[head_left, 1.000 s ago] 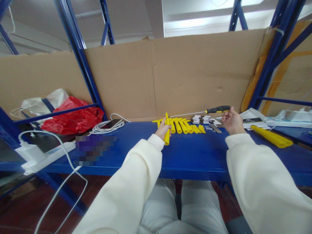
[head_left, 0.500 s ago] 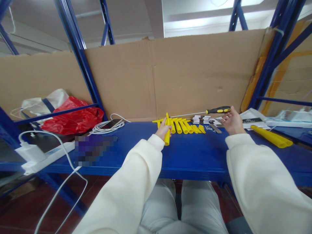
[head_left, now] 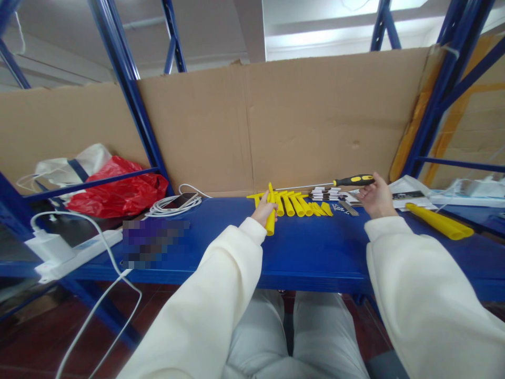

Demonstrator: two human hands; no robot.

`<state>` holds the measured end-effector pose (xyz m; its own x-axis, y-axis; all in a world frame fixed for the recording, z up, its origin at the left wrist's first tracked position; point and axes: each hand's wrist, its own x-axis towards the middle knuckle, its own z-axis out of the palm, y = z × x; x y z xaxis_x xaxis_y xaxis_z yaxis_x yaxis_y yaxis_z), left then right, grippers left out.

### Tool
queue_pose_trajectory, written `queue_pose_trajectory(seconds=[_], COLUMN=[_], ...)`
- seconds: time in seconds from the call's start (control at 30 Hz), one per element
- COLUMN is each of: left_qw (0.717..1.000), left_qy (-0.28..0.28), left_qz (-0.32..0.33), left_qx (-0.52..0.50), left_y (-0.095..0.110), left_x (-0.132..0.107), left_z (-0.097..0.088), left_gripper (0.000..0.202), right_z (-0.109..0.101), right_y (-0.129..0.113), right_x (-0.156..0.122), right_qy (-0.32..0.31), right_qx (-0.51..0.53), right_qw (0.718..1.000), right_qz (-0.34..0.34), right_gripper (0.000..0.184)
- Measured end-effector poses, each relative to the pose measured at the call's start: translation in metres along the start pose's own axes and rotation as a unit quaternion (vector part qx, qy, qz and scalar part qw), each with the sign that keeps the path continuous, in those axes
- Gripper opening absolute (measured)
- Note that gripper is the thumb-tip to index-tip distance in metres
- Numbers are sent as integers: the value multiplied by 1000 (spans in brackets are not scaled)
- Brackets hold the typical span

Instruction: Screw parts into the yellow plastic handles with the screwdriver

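Quick rundown of how things sit. The screwdriver (head_left: pixel 353 180) lies flat at the back of the blue worktop (head_left: pixel 315 252), right along the cardboard (head_left: pixel 315 121). Its long axis runs side to side, with the black-and-yellow handle on the right and the thin shaft pointing left.

The right hand (head_left: pixel 376 199) is by far the nearer one. It sits just in front of the handle's butt end with its fingers loosely curled and the tips touching it. I can't tell if that's a proper grip or just contact.

The left hand (head_left: pixel 262 210) is well apart from it, over to the left. It's pinching 1 yellow tube (head_left: pixel 270 225), which stands nearly upright with its bottom end on the worktop. A row of yellow tubes (head_left: pixel 300 204) lies between the 2 hands, in front of the shaft.
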<state>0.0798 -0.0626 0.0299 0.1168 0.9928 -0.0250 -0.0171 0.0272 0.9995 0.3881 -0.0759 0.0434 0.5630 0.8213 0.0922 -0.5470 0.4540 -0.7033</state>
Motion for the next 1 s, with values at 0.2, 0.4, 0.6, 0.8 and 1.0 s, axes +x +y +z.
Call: queue_pose_trajectory(seconds=[0.2, 0.4, 0.6, 0.8, 1.0], left_qw=[1000, 1000, 1000, 1000, 1000], left_qy=[2, -3, 0, -3, -2], left_qz=[4, 3, 2, -1, -4], left_qx=[3, 5, 5, 2, 1], left_y=[-3, -6, -6, -4, -1], left_x=[3, 7, 7, 4, -1], left_z=[-1, -2, -1, -1, 0], left_gripper=[95, 96, 95, 92, 91], right_z=[1, 1, 3, 1, 5], right_y=[2, 0, 0, 3, 0], right_x=[-1, -1, -2, 2, -7], right_qy=[-5, -17, -1, -30, -16], right_qx=[-9, -22, -11, -17, -17], right_qw=[1000, 999, 1000, 998, 998], right_qz=[-24, -22, -24, -57, -60], right_gripper=[49, 50, 38, 42, 40])
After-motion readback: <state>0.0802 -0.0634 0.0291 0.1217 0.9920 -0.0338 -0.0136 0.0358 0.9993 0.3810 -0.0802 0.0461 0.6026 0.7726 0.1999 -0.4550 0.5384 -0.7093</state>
